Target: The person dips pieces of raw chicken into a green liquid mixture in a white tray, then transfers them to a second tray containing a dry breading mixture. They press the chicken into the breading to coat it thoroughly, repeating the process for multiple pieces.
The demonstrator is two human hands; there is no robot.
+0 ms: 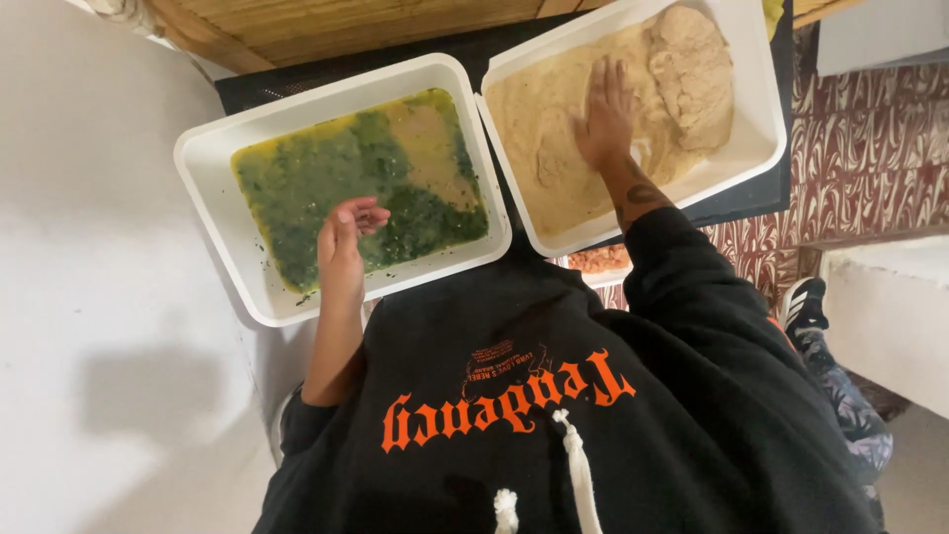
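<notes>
Your right hand (605,114) flat in the breadcrumb tray (756,148), fingers spread, pressing a coated cutlet (559,163), your left hand (344,247) over the herbed egg tray (213,213), fingertips loosely bunched

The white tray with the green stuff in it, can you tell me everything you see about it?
The white rectangular plastic-looking tray has rounded corners and raised walls. It lies flat, slightly turned, beside a second white tray of beige crumbs, their corners almost meeting. It holds a yellow-green liquid full of chopped dark green herbs, with a pale submerged piece near the far side. The left hand hovers over its near edge, fingers curled.
</notes>
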